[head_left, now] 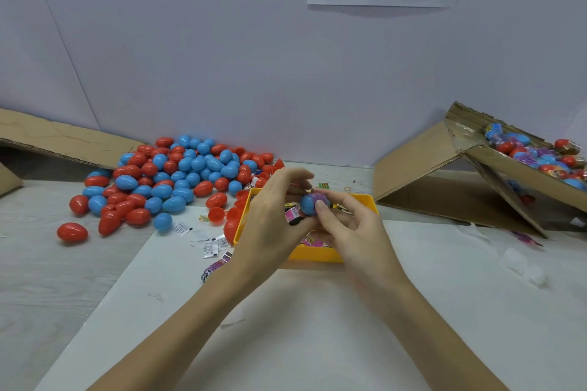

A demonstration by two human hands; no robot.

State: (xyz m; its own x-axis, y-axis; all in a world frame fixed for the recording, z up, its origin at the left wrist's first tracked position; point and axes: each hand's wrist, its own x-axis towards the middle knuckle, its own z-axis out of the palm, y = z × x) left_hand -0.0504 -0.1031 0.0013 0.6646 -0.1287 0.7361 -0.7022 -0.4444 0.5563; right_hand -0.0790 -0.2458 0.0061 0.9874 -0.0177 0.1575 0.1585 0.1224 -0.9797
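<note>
Left hand (273, 216) and right hand (352, 228) pinch a wrapped blue egg (307, 204).
Yellow tray (370, 201) beneath is mostly hidden by both; only its rims show.

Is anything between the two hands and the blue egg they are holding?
Only a purple wrapper: it covers the right part of the blue egg, under the right hand. The left hand seems to hold the bare blue side.

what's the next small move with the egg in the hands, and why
Probably peel the purple wrapper off the blue egg with the right hand while the left hand steadies it. The wrapper covers the egg's right side, loose wrappers lie in the yellow tray below, and the pile at left looks like bare eggs.
</note>
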